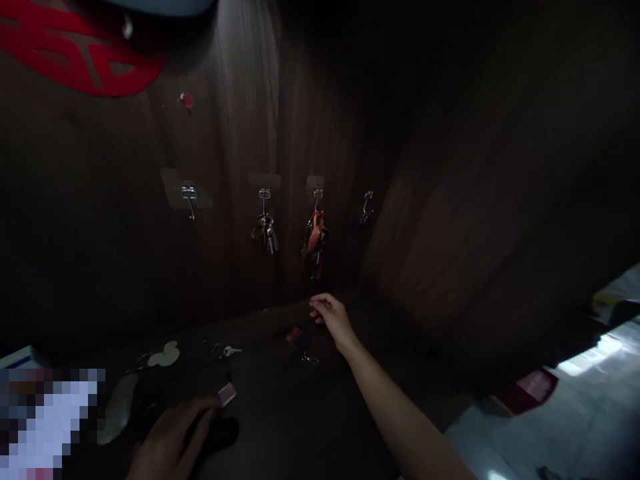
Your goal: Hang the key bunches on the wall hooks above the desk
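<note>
My right hand [331,317] is over the back of the dark shelf, its fingers loosely bent and slightly apart, with nothing visible in them. Just below and left of it lies a dark red and blue key bundle [299,335] with a metal clip. Above hangs a colourful braided key bundle [315,237] on a hook. My left hand [173,437] is low at the left, thumb and index finger close together at the edge of a small pink tag [227,395]. A black rounded object [223,433] lies under those fingers, partly hidden.
On the shelf [280,413] lie a loose key [231,351], a pale rounded keychain [165,355] and a grey oblong object [119,410]. A bunch of keys [266,230] hangs on the wall beside a bare hook [190,200]. A dark red box [527,392] is at the lower right.
</note>
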Demonstrator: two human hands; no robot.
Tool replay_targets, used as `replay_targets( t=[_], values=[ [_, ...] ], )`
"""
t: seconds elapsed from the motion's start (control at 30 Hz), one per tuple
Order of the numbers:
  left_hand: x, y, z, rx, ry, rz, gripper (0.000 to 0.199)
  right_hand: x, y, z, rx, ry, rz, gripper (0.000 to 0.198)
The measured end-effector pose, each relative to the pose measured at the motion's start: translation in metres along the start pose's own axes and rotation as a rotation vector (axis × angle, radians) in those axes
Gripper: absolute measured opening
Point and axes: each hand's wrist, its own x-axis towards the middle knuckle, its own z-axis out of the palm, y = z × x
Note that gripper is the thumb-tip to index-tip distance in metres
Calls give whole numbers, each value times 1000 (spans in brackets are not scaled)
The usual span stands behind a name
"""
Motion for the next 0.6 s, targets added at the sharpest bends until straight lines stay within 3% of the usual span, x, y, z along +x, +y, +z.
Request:
replay_targets(
  t=[0.33, 0.53, 0.6],
  values=[
    [1, 5, -1, 5, -18, 73, 24, -8, 26, 1, -232, -47, -126, 17],
    [-1, -2, 0, 31, -16, 114, 24, -13, 17, -4, -374, -186, -203, 13],
    [-2, -4, 1, 36, 6, 134, 24, -16, 11, -7, -457, -304, -216, 11]
  ],
)
